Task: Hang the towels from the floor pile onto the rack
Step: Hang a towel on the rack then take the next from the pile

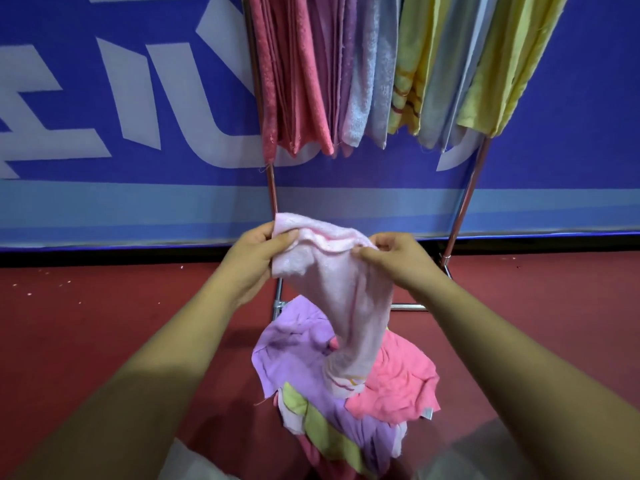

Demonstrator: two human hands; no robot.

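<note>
On red floor (104,323), towel pile (391,382) fronts rack (464,202); hands (256,261) (391,261) pinch pink towel (349,289).

This looks like an indoor hall or sports venue, not a home. It has a dark red floor (104,323), a long blue banner wall (69,19) printed with huge white lettering (133,98), and a bare metal rack (465,202) of towels (294,81) standing against that wall.

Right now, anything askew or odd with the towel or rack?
The pale pink towel is bunched and twisted between left hand and right hand, lower end trailing on the floor pile. Towels on the rack hang neatly.
</note>
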